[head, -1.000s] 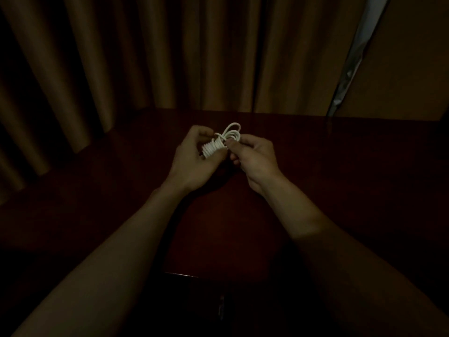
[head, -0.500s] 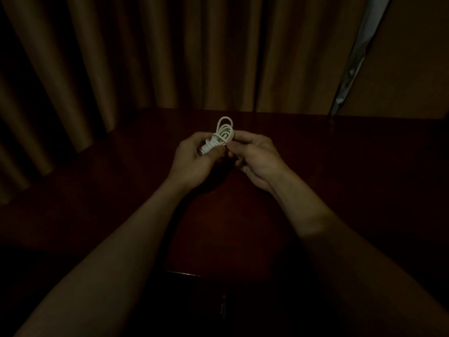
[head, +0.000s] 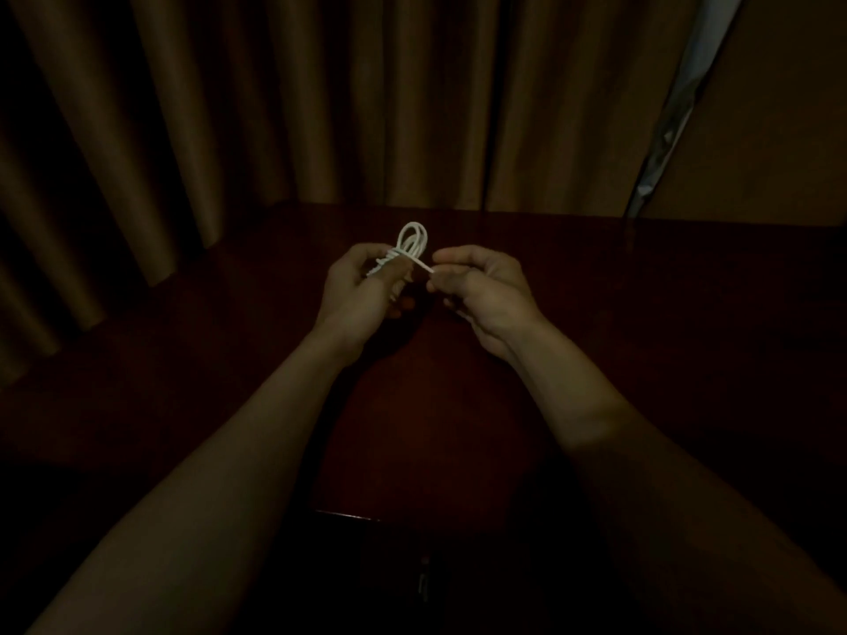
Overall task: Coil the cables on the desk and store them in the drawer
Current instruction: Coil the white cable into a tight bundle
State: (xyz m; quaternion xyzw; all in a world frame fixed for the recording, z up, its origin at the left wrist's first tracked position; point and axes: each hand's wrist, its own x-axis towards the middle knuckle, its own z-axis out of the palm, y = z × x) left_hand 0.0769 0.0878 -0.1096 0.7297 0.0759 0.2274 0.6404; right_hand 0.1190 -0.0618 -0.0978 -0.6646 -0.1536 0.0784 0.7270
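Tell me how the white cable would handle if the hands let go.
Probably floppy: the cable is thin and bends into tight loops above the left hand. Likely light, being so slim. The coil may spring loose, since the right hand pinches an untucked free end.

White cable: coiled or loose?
Coiled, not finished. The white cable stands in loops above the left hand, which grips the bundle; the right hand pinches its short free end.

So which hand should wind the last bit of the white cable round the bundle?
The right hand, most likely. It pinches the loose end of the white cable, so it can lead that end round. The left hand grips the coiled bundle, so it is not free.
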